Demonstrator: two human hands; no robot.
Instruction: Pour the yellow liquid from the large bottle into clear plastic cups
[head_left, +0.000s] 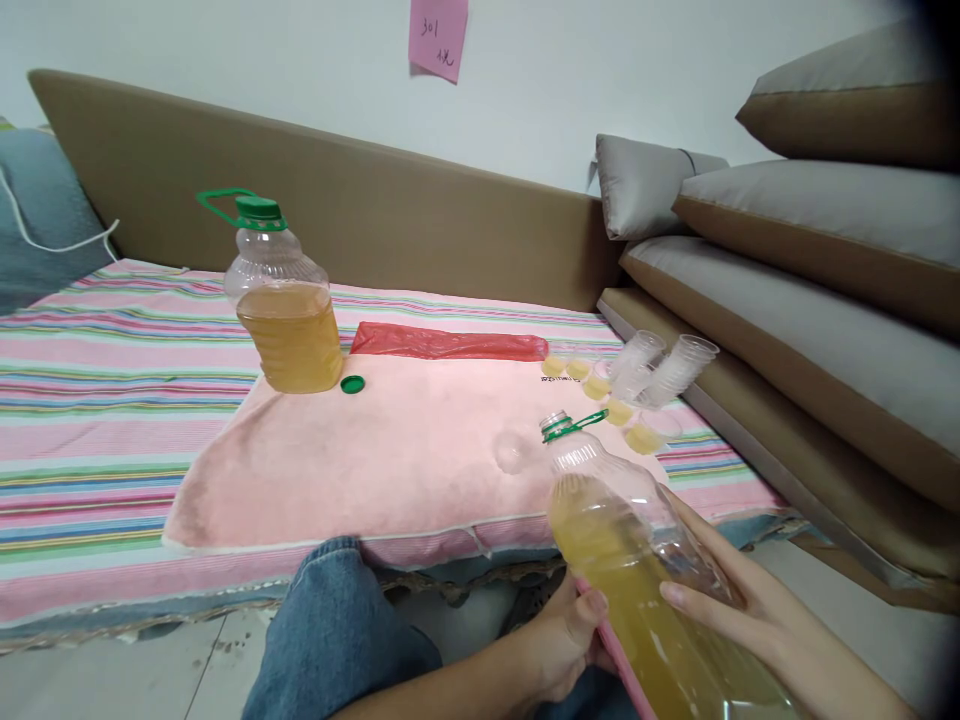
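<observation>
A large clear plastic bottle (622, 560) of yellow liquid leans to the left in front of me. Its neck is uncapped, with a green ring and carry loop (577, 425). My left hand (562, 645) grips the bottle's left side, where a pink strip runs along it. Against its right side rests my right hand (739, 600), fingers round the body. Just left of the neck, a clear cup (514, 452) stands on the pink cloth (360, 460). Several small cups of yellow liquid (598, 386) form a curved row behind the bottle.
A second bottle (289, 335), green-capped and part full, stands at the left beside a loose green cap (352, 384). Stacks of clear cups (681, 370) lean at the right. Behind the cloth lies a red plastic bag (450, 344). Grey-brown cushions (810, 270) are piled at the right.
</observation>
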